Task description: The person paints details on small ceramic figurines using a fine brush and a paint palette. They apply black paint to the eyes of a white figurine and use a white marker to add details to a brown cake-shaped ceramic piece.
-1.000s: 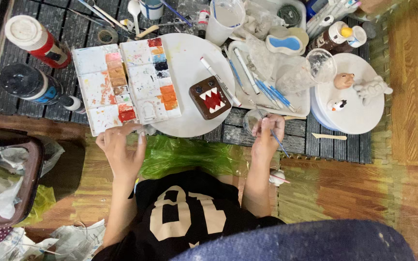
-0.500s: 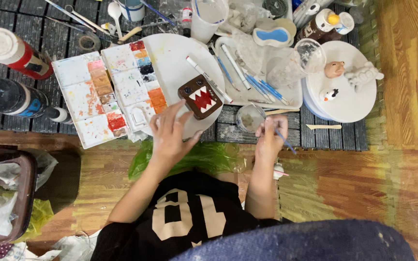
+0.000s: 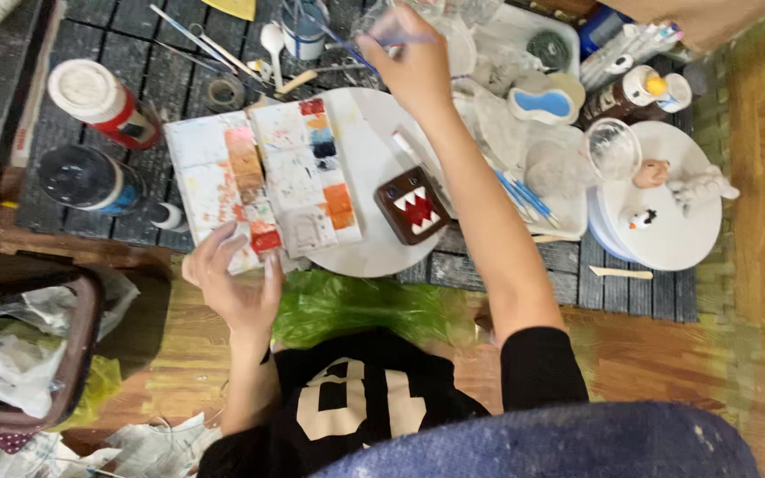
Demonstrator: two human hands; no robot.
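Nearest to me, my left hand (image 3: 236, 283) rests at the near edge of the paint palette (image 3: 263, 181), its fingers (image 3: 214, 252) loosely curled and slightly spread, fingertips touching the palette's lower corner. Just beside it lies a crumpled green plastic bag (image 3: 365, 305) on the wooden floor. The palette, blotched with red, orange and blue, overlaps a round white plate (image 3: 360, 168), and on that plate sits a small brown block figure (image 3: 411, 205) with a red mouth and white jagged teeth. To the left stand a red-and-white can (image 3: 99, 99) and a dark can (image 3: 88, 180). Farther off, my right hand (image 3: 413, 62) stretches across the plate, its fingers pinching a thin paintbrush (image 3: 374, 42) near a water cup (image 3: 305, 28). To the right, a white turntable (image 3: 666, 208) carries small clay figures.
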